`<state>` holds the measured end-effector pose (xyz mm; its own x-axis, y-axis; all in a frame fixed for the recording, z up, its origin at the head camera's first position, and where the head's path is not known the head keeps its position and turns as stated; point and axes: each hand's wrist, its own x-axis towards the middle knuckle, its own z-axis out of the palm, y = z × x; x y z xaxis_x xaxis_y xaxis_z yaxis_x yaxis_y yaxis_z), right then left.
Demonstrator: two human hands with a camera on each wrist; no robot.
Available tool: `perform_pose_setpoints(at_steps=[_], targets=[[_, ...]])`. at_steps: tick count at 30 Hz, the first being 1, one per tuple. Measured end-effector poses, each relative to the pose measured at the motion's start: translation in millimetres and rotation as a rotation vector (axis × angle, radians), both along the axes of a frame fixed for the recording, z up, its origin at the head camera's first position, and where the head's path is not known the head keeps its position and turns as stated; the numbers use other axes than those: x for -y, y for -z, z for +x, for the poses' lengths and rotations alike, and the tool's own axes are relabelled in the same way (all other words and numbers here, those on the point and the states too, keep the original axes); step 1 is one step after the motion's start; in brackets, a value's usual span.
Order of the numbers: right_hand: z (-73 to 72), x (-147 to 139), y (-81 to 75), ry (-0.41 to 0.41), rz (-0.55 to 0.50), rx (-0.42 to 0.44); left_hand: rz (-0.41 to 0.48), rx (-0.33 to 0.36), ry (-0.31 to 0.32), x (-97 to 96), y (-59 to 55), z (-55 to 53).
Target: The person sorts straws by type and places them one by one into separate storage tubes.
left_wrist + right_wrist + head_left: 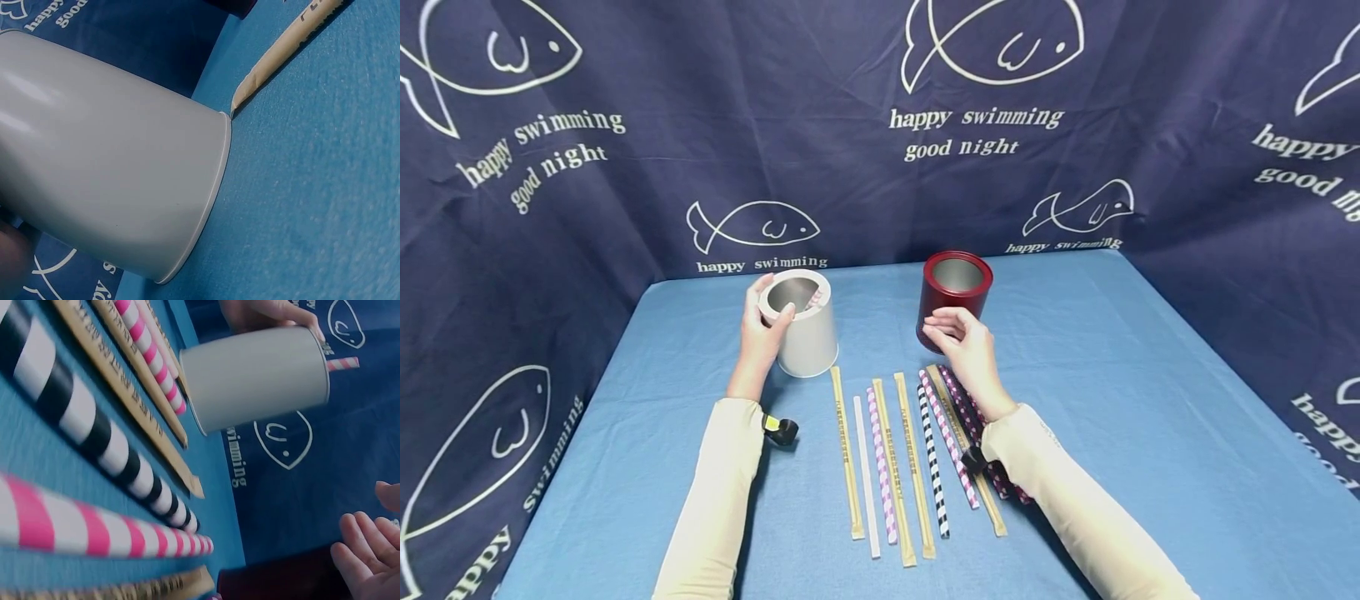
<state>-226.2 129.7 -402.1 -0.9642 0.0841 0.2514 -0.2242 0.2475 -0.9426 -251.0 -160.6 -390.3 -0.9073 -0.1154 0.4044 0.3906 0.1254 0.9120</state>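
Observation:
My left hand [760, 333] grips the white can [808, 346] near its top, thumb over the rim and fingers round the far side. A pink-and-white striped straw [344, 363] pokes out of that can's mouth in the right wrist view. Close in front of the dark red can [930, 304] is my right hand [967, 346], its fingers loosely bent and nothing visible in them. Below it, partly covered by the wrist and sleeve, lie dark dotted straws [953, 387]. The red can stands upright, its visible inside bare metal.
Several straws lie in a row on the blue cloth [1075, 358]: paper-wrapped ones [847, 450], a pale pink one [867, 483], pink-striped ones [882, 475] and a black-and-white one [932, 458]. A dark blue printed curtain [865, 183] borders the table at the back and sides.

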Motion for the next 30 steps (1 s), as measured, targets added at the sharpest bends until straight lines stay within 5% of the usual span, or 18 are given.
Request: perform_pose_setpoints(at_steps=[18, 30], targets=[[8.1, -40, 7.2, 0.067, 0.268, 0.054, -0.025, -0.01, -0.009, 0.2, -0.7, 1.0], [14.6, -55, 8.2, 0.034, 0.431, 0.104, -0.026, -0.014, -0.011, 0.5, 1.0, 0.1]])
